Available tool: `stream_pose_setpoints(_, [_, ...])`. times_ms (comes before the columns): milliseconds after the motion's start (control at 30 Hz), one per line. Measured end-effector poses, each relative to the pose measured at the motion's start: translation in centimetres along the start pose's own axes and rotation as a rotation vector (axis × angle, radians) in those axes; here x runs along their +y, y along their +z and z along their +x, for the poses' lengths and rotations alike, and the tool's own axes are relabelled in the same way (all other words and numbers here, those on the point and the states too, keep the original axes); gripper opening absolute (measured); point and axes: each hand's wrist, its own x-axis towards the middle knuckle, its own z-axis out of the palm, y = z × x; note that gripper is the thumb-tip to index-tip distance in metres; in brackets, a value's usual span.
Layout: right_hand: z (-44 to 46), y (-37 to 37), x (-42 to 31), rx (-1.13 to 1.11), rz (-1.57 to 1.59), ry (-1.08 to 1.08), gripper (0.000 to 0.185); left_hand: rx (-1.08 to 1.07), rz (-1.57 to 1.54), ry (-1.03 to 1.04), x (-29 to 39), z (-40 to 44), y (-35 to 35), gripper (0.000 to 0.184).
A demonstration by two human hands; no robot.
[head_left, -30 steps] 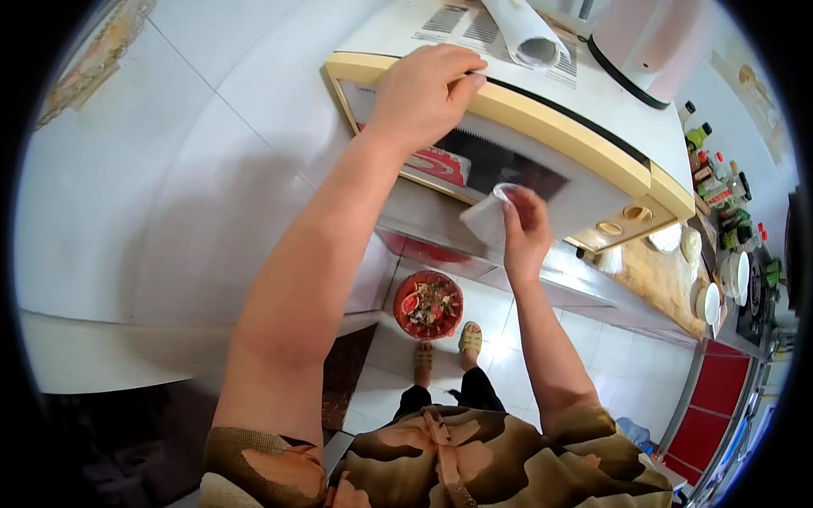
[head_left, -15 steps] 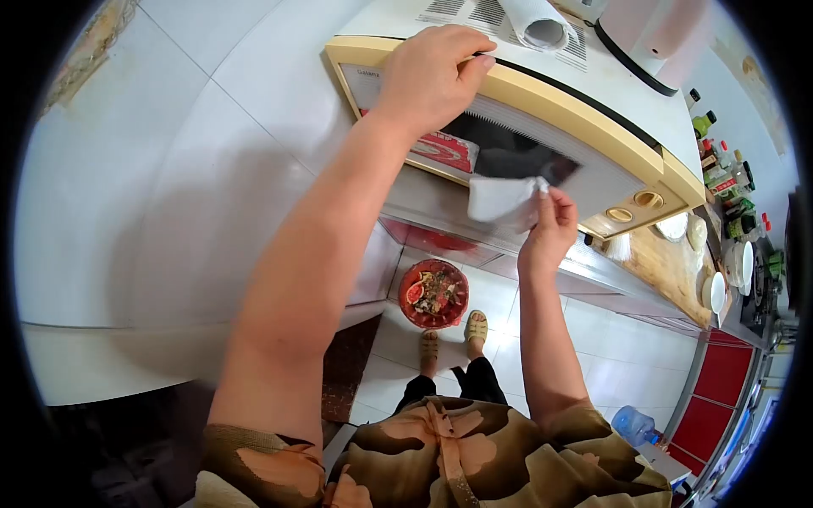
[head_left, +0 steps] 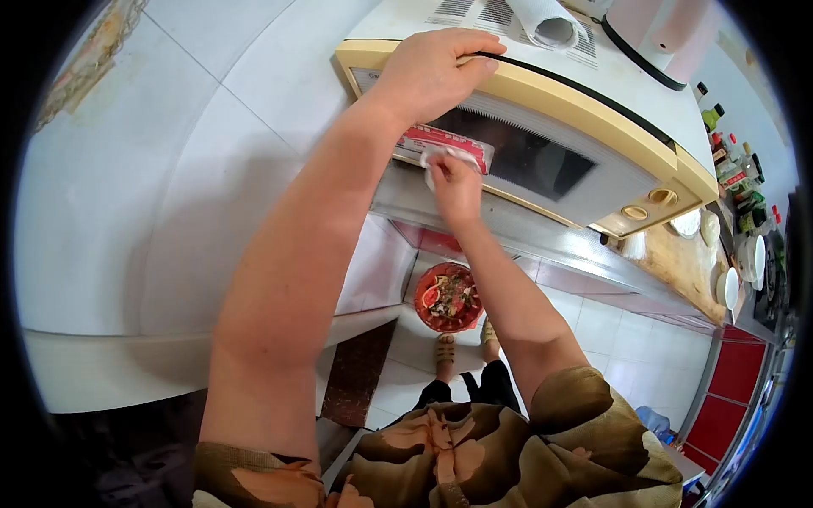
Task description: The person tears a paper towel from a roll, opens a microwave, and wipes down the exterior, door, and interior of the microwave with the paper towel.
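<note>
A white microwave oven with a cream-yellow front frame (head_left: 584,106) stands before me, its dark window partly covered by my arm. My left hand (head_left: 436,72) is closed over its top front edge, fingers along the top and thumb at the front. Bunched in the closed fingers of my right hand (head_left: 457,184) is a crumpled white paper towel (head_left: 430,161). That hand is against the lower left of the microwave front, at a red and white label (head_left: 470,151). A roll of paper towel (head_left: 550,27) lies on top of the microwave.
A pink kettle (head_left: 660,38) stands at the microwave's right rear. Farther right are bottles (head_left: 735,165), a wooden board (head_left: 677,262) and white bowls (head_left: 727,288). Below, a red bin (head_left: 445,322) with scraps stands by my feet. A white-tiled wall (head_left: 212,169) is at left.
My right hand has moved left with the paper towel, from below the window to the red label; the towel is now bunched up. My left hand stays on the top edge. The view has shifted slightly.
</note>
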Motion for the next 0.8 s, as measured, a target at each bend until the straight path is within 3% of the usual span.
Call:
stream_pose_setpoints(100, [-3.0,-3.5,2.3,0.003,-0.023,0.321,0.010,-0.029,-0.044,-0.060,0.0,0.1,-0.1,0.027])
stream_pose_setpoints(167, [-4.8,-7.4,2.8,0.084,0.215,0.351,0.008,0.012,0.019,0.015,-0.2,0.1,-0.1,0.028])
stream_pose_setpoints(233, [-4.5,-12.7,-2.4,0.192,0.254,0.348,0.009,0.053,0.024,0.050,-0.6,0.1,0.0,0.030])
stream_pose_setpoints(367, [-1.1,-17.3,-6.9,0.461,0.248,0.028,0.009,0.103,0.005,0.092,-0.4,0.1,0.7,0.032])
stream_pose_setpoints(467, [1.1,-14.0,-3.8,0.321,0.090,-0.133,0.010,0.088,0.002,0.068,-0.2,0.1,0.6,0.032])
stream_pose_setpoints(567, [-1.3,-9.1,0.5,0.053,0.007,0.103,0.008,0.013,-0.019,-0.005,-0.3,0.3,0.3,0.031])
stream_pose_setpoints(600, [-2.4,-8.2,2.5,-0.020,-0.262,0.283,0.010,-0.001,-0.021,0.000,-0.3,0.2,0.7,0.031])
stream_pose_setpoints(633, [-3.1,-8.6,2.9,-0.003,-0.261,0.283,0.010,0.004,-0.058,0.008,-0.3,0.4,1.0,0.031])
stream_pose_setpoints(700, [-6.2,-10.1,3.2,-0.009,0.103,0.325,0.008,0.037,-0.077,-0.012,-0.5,0.3,0.5,0.031])
stream_pose_setpoints(800, [-7.0,-15.6,-0.6,0.194,0.187,0.357,0.006,0.054,-0.002,-0.011,0.5,-0.3,0.4,0.031])
